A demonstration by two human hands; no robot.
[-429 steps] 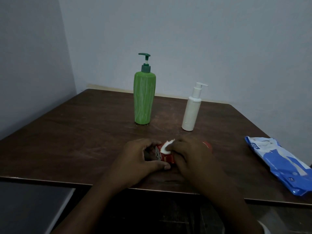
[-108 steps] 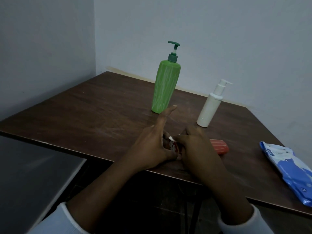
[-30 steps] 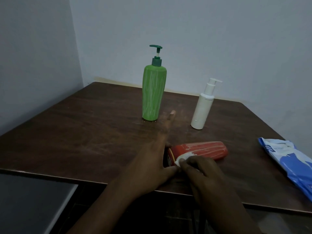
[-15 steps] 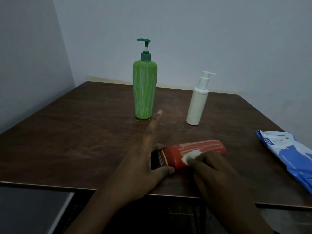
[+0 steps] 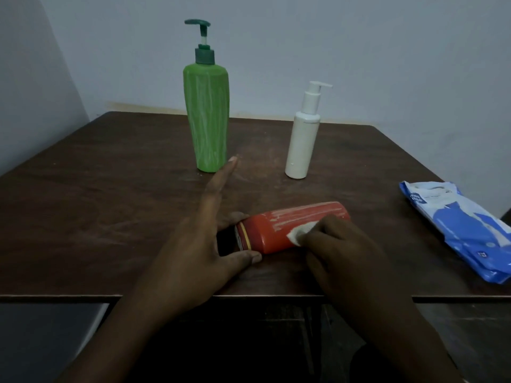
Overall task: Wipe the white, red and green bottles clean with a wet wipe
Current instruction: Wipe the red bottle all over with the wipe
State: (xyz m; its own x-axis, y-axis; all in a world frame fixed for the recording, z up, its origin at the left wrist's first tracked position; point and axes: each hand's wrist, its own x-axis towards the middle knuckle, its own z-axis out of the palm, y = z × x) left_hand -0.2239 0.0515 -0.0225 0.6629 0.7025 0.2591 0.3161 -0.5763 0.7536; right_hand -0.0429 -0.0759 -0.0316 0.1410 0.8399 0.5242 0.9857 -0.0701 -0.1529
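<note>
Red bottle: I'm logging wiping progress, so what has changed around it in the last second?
The right hand has slid the wet wipe along the lying red bottle, from near its cap end toward its base. No new grasp or release. The left hand still holds the cap end; green bottle, white bottle and wipes pack are unmoved.

the red bottle [image 5: 287, 229] i am wiping has pale streaks and a thin yellow band near one end. the green bottle [image 5: 207, 120] has pale streaks too, with a darker green pump [image 5: 204, 55]. the white bottle [image 5: 301, 145] is plain. my wipe [image 5: 301, 232] is white, the pack [image 5: 456, 230] blue and white, the table [image 5: 110, 189] dark brown.
</note>
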